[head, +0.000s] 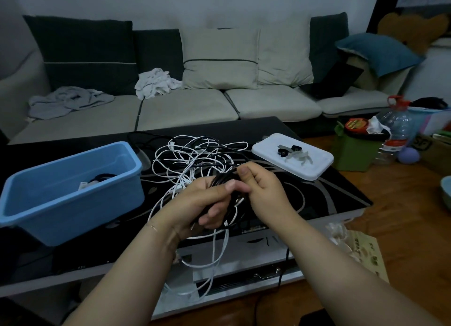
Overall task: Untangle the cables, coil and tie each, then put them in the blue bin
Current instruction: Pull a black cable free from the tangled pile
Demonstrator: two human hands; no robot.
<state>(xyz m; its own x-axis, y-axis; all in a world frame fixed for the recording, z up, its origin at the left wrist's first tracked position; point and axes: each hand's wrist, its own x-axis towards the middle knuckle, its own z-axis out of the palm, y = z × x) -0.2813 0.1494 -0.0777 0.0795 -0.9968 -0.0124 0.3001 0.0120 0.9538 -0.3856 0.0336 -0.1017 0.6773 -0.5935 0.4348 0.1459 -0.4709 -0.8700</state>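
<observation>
Head view | my left hand [207,201] grips a black cable bundle [223,179] above the coffee table's [341,191] near edge | right hand [263,189] pinches the same bundle | white cables [190,159] tangled mid-table | blue bin [70,191] at the left edge.

Black glass table [336,193] carrying blue bin [61,198] sitting at left, tangle of white and black cables [195,159] lying mid-table and trailing over near edge, white lid [314,164] resting at far right, holding small ties
</observation>
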